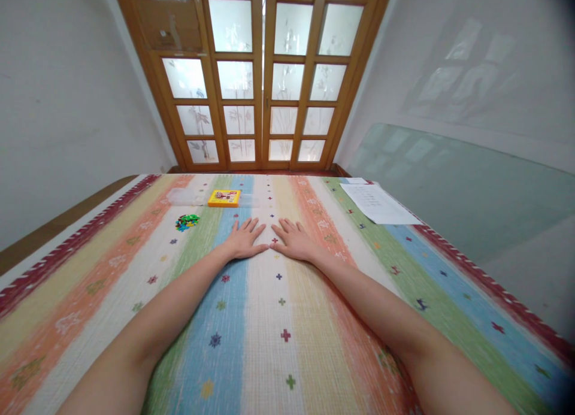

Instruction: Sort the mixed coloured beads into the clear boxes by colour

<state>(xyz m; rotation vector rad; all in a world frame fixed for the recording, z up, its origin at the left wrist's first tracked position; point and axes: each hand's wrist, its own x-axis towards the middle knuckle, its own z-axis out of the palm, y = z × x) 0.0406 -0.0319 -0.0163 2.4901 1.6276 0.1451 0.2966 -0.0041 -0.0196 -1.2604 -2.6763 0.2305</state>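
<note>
My left hand [245, 239] lies flat on the striped tablecloth [265, 343], fingers spread and holding nothing. Beside it my right hand [291, 239] rests palm down in the same way, and the two thumbs meet or nearly meet. To the left of my left hand is a small heap of green, blue, yellow and dark pieces [187, 222], too small to make out singly. Behind that heap sits a flat yellow box [224, 198] with a picture on top. Clear plastic containers [185, 196] lie on both sides of the box.
White printed sheets [380, 203] lie at the table's far right. A pale glass panel [449, 175] leans on the right wall. Beyond the table's far edge stand wooden doors [263, 73] with glass panes.
</note>
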